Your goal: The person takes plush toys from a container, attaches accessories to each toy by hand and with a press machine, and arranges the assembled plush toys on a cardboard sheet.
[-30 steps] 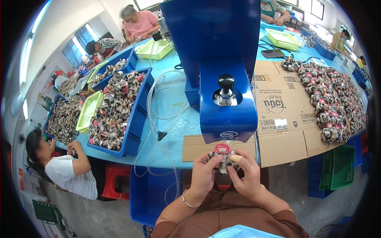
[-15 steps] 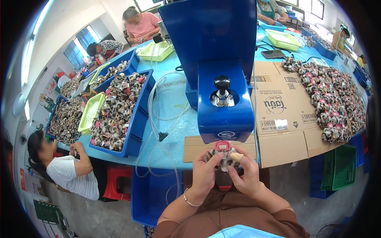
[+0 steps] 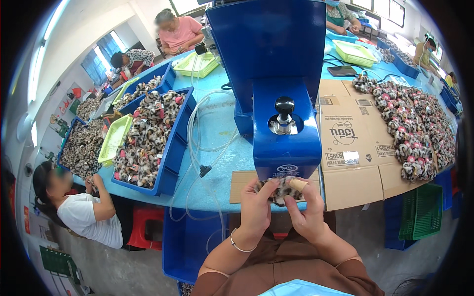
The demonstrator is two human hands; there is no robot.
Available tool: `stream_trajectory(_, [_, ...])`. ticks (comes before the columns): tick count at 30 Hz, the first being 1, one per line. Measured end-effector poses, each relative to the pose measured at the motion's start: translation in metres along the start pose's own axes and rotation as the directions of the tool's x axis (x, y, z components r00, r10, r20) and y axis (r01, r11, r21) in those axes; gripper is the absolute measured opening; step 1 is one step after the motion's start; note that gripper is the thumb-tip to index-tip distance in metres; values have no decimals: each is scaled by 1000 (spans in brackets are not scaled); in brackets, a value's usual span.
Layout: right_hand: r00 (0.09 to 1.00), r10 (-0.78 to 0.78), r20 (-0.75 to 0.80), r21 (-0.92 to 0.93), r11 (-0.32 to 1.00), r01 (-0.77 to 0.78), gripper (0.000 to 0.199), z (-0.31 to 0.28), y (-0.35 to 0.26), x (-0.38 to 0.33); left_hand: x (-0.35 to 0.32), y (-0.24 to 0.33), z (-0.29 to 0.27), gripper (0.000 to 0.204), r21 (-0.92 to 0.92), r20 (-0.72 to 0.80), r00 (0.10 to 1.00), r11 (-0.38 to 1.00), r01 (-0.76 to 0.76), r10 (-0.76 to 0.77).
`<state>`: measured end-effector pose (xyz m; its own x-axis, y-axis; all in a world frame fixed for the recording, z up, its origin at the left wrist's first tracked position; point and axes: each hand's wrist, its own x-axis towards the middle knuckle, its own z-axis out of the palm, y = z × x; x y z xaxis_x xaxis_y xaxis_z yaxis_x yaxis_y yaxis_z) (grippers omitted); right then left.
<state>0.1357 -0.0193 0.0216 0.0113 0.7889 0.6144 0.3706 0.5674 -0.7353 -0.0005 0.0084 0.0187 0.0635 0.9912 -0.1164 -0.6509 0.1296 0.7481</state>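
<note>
My left hand [image 3: 256, 209] and my right hand [image 3: 307, 211] pinch a small fluffy plush toy [image 3: 280, 193] in mottled white, brown and black. They hold it at the table's front edge, under the head of a blue bench press [image 3: 287, 148]. The toy's far end is hidden beneath the press head. A tan finger cover [image 3: 297, 184] is on my right index finger. Both thumbs press on the fur from the near side. A strip of cardboard [image 3: 241, 183] lies on the table under the press, left of my hands.
To the right, a flattened cardboard sheet [image 3: 353, 133] bears rows of plush toys [image 3: 417, 128]. A blue crate [image 3: 168, 167] of similar pieces stands at left, near clear tubing [image 3: 193, 143]. Green crates [image 3: 422, 212] are below right. Several people work around the table, one in a white shirt [image 3: 89, 217].
Both hands have pushed the plush toy slightly away from me under the press head. Its pink patch with a pale piece, visible before, is now hidden. The whole view has shifted a little.
</note>
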Motion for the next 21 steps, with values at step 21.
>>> stream_trajectory(21, [1000,24,-9,23,999,-24,32,-2,0,3,-3,5,15,15,-62,-32,997,996,-66,64])
